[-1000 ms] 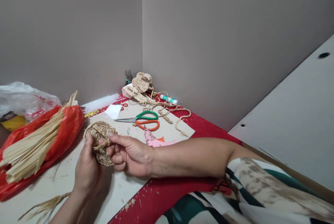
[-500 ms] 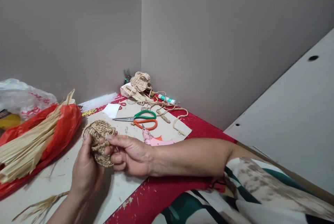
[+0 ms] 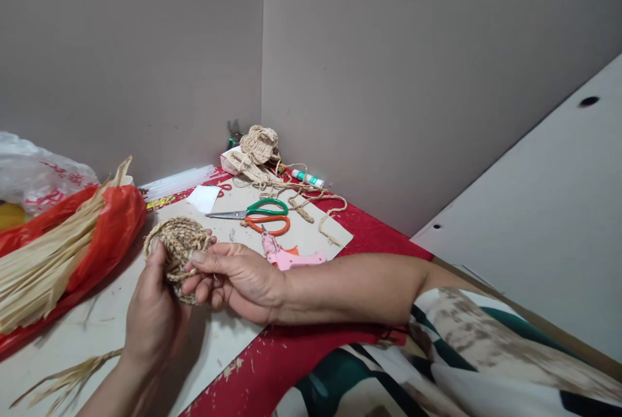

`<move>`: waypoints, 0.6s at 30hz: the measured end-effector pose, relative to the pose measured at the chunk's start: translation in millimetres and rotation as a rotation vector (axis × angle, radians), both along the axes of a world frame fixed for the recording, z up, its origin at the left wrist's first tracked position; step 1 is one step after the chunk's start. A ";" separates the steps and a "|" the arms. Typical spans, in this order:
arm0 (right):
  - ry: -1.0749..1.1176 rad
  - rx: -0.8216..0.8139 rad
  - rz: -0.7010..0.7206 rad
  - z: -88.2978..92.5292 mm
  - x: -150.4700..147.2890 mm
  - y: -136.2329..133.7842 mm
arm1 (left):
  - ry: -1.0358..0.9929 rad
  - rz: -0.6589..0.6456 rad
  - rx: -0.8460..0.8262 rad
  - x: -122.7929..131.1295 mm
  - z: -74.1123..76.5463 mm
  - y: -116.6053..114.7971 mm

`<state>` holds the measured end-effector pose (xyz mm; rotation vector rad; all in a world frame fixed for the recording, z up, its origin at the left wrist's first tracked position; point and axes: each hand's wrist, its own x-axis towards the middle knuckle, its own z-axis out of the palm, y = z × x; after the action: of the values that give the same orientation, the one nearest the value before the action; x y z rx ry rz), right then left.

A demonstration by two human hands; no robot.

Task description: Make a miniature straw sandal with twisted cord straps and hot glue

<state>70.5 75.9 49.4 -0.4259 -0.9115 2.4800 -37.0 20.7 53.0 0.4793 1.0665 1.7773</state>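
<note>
Both my hands hold a small round woven straw piece (image 3: pixel 175 242) just above the pale board on the table. My left hand (image 3: pixel 154 316) grips it from below and behind, fingers curled around its edge. My right hand (image 3: pixel 236 278) comes in from the right, thumb and fingers pinching a braided strand on its front face. A loose strip of dried straw (image 3: pixel 63 381) trails on the board below my left wrist.
A red plastic bag (image 3: pixel 109 226) with pale straw strips lies at the left, a clear bag (image 3: pixel 43 174) behind it. Green-and-orange scissors (image 3: pixel 255 215), a pink glue gun (image 3: pixel 284 256), braided cord (image 3: pixel 301 200) and a woven bundle (image 3: pixel 257 145) sit farther back near the wall corner.
Both hands with the woven piece have shifted slightly left and up in view. My right fingers have slid a little across its face.
</note>
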 end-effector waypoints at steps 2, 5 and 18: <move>-0.016 -0.013 -0.026 -0.9 -0.2 0.5 | -0.017 0.004 0.008 -0.3 -0.6 1.4; -0.024 -0.039 0.016 -0.8 1.3 3.3 | -0.020 0.027 0.011 0.1 2.2 2.9; -0.217 0.280 -0.035 -5.4 26.8 23.0 | -0.023 0.096 -0.037 -6.7 3.6 13.5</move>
<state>97.3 98.9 44.0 -0.6155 -1.3057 2.2591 -43.7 34.1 56.6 0.3896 1.1213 1.8393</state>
